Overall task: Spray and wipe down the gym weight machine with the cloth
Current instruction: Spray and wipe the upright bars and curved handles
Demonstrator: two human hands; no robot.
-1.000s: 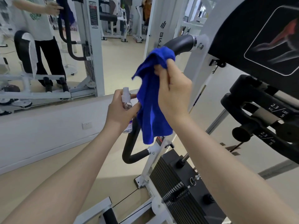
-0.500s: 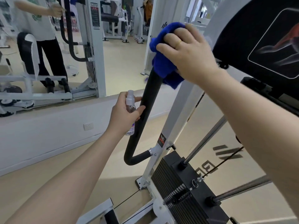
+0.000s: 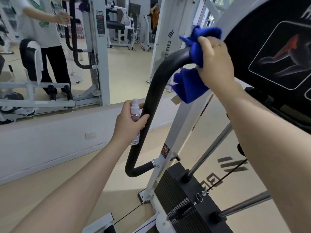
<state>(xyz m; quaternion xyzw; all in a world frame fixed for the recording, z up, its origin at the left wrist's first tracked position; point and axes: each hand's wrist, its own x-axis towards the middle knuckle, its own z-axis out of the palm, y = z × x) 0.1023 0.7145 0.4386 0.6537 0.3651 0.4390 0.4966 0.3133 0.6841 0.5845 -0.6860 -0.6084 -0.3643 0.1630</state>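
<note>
The weight machine has a white frame (image 3: 188,125) and a black curved padded handle (image 3: 151,98) bolted to it. My right hand (image 3: 215,59) grips a blue cloth (image 3: 190,81) wrapped round the top bend of that handle, with cloth hanging below the hand. My left hand (image 3: 129,122) holds a small clear spray bottle (image 3: 135,115) with a white nozzle upright, just left of the handle's straight part, fingers touching the handle.
A black weight stack (image 3: 181,199) with chrome guide rods (image 3: 212,148) stands at the lower right. A black panel with a muscle diagram (image 3: 277,52) is at the upper right. A wall mirror (image 3: 67,47) on the left reflects a person and other machines.
My right hand went from holding the cloth loose in the air to wrapping it on the handle's top bend, now further along the bend toward the frame. My left hand with the bottle stayed.
</note>
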